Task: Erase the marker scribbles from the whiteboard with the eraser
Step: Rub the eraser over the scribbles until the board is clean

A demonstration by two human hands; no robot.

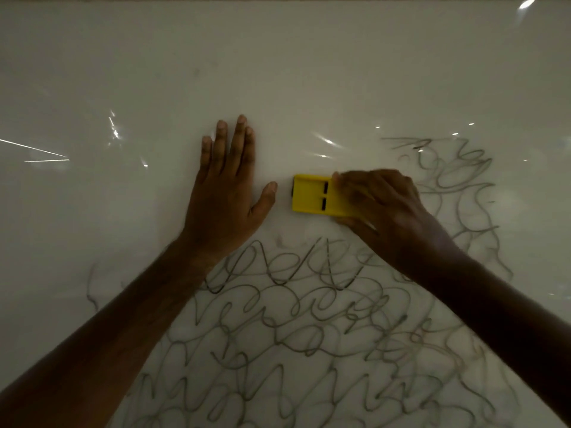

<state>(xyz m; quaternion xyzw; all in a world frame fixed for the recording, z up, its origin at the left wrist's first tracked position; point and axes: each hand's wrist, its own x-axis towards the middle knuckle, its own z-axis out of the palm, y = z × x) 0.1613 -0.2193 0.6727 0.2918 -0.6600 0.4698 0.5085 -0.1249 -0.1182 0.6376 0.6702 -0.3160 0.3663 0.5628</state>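
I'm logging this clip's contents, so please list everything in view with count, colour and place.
whiteboard: one, white and glossy, fills the view
marker scribbles: many dark looping lines, lower centre and right side
eraser: one, yellow with two black slots, flat on the board at centre
left hand: one, flat on the board, fingers straight, left of the eraser
right hand: one, grips the eraser's right end

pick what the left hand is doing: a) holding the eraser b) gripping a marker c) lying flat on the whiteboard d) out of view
c, the left hand lies flat with straight fingers on the whiteboard, while the right hand holds the yellow eraser.
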